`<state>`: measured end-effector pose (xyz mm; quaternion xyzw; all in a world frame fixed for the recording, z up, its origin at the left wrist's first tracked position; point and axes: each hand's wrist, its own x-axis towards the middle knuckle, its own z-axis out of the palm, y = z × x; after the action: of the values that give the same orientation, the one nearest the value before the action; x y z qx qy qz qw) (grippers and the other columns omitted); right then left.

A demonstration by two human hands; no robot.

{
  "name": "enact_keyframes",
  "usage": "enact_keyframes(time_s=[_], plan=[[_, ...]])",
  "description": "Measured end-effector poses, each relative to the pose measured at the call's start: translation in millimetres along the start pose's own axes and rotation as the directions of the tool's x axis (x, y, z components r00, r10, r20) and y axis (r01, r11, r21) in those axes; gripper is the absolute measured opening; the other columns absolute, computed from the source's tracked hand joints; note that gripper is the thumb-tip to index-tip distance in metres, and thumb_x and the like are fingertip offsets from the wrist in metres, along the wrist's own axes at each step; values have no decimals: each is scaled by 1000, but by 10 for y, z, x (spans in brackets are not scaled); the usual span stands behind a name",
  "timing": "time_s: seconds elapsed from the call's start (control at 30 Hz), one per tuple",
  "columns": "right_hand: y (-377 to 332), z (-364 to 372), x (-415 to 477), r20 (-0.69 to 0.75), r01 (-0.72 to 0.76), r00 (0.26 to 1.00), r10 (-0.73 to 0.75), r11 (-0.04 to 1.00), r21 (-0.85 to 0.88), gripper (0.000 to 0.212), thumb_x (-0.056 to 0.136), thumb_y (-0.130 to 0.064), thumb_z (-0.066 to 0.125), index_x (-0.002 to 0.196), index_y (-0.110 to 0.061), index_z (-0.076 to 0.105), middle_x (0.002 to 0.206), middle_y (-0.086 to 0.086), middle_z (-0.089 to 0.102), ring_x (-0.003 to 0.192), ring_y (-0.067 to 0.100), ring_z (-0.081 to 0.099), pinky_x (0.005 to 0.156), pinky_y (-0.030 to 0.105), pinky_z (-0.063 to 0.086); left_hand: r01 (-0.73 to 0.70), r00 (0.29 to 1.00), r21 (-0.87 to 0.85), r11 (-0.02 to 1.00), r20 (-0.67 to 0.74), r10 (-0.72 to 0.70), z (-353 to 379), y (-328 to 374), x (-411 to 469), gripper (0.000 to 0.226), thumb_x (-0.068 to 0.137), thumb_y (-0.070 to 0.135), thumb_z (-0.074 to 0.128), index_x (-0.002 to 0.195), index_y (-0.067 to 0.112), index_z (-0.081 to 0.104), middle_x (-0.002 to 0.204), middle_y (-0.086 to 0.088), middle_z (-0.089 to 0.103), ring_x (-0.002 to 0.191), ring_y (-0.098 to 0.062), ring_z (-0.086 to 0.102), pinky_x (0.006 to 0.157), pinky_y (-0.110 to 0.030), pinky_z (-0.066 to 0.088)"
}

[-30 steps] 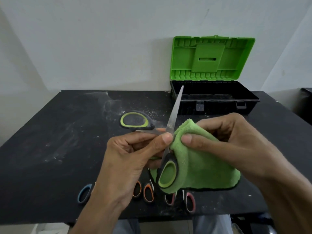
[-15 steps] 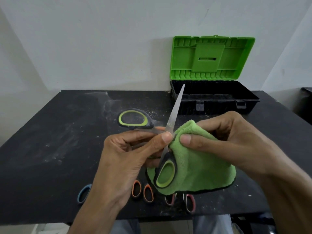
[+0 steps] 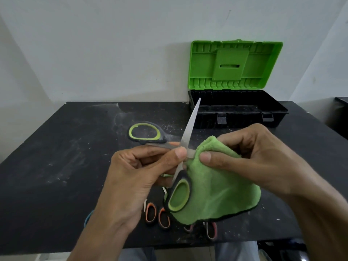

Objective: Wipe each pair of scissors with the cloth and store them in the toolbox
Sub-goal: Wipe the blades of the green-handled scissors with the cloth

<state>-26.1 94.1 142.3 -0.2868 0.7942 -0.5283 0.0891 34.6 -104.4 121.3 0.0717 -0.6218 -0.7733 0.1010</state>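
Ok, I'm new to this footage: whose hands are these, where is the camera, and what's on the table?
There is no robot here: a person works with bare hands, and the one picture comes from a camera worn on their head, looking forward and down. The left hand pinches big green-handled scissors near the pivot, blades spread open. The right hand holds a green cloth pinched around one blade; the other blade points up toward the toolbox. That toolbox stands at the back of the black table, its green lid raised. Near the front edge lie small scissors with orange and red handles, partly hidden by cloth and arm; a blue handle peeks out beside the left wrist.
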Motion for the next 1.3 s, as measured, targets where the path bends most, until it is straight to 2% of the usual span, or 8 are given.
enact_keyframes(time_s=[0.13, 0.27, 0.43, 0.57, 0.73, 1.0, 1.13, 1.3], plan=[[13, -122, -45, -19, -21, 1000, 21, 1000, 14, 19, 84, -37, 78, 88, -22, 87, 80, 17, 80, 74, 47, 75, 67, 66, 60, 26, 1000, -56, 998, -7, -27, -63, 46, 8, 23, 50, 21, 79, 70, 10, 81, 70, -11, 76, 55, -11, 69, 42, -16, 48], [1, -170, -97, -45, -29, 999, 31, 999, 39, 22, 85, -40, 83, 90, -18, 87, 84, 19, 81, 79, 47, 77, 71, 73, 56, 76, 997, -76, 994, 31, -74, -107, 35, 43, 25, 51, 20, 88, 73, 12, 81, 70, -10, 76, 55, -10, 68, 47, -17, 53], [-14, -234, -146, -79, 21, 997, -19, 999, 25, 16, 84, -35, 84, 87, -19, 87, 81, 13, 82, 78, 41, 79, 64, 64, 58, 188, 980, -125, 974, 88, -178, -164, 41, 73, 69, 18, 40, 98, 77, 9, 81, 69, -11, 75, 51, -10, 67, 48, -20, 56], [-35, -211, -173, -125, 84, 989, -84, 996, -1, 11, 71, -30, 84, 81, -27, 88, 79, 0, 84, 73, 18, 82, 65, 43, 66, 226, 972, -159, 961, 106, -211, -133, 28, 72, 69, 19, 37, 99, 78, 7, 81, 70, -11, 76, 50, -10, 68, 44, -20, 53], [-12, -83, -163, -176, 191, 964, -200, 979, -70, 16, 73, -29, 83, 89, -30, 87, 81, -16, 83, 75, 4, 80, 63, 17, 62, 220, 974, -182, 958, 93, -206, -113, 1, 76, 68, 21, 36, 99, 79, 5, 80, 71, -12, 76, 49, -11, 68, 45, -20, 53], [-14, -138, -197, -222, 203, 949, -222, 974, -105, 17, 72, -29, 82, 88, -26, 86, 80, -14, 83, 73, 5, 81, 61, 20, 63, 177, 983, -145, 973, 71, -168, -142, 21, 63, 59, 28, 37, 97, 78, 8, 81, 70, -12, 76, 51, -11, 68, 48, -21, 56], [-5, -116, -187, -258, 174, 944, -204, 975, -135, 15, 76, -32, 79, 89, -28, 86, 79, -14, 82, 73, 4, 80, 61, 20, 63, 163, 987, -165, 973, 39, -159, -37, -7, 85, 28, 54, 23, 89, 78, 10, 81, 74, -9, 77, 54, -9, 67, 48, -20, 54], [75, -72, -193, -241, 122, 960, -141, 988, -92, 12, 79, -34, 79, 88, -31, 86, 82, -11, 83, 76, 8, 81, 66, 27, 65, 145, 989, -130, 981, -24, -149, 1, -32, 78, 31, 53, 24, 79, 80, 10, 81, 73, -10, 76, 57, -12, 68, 55, -22, 56]])
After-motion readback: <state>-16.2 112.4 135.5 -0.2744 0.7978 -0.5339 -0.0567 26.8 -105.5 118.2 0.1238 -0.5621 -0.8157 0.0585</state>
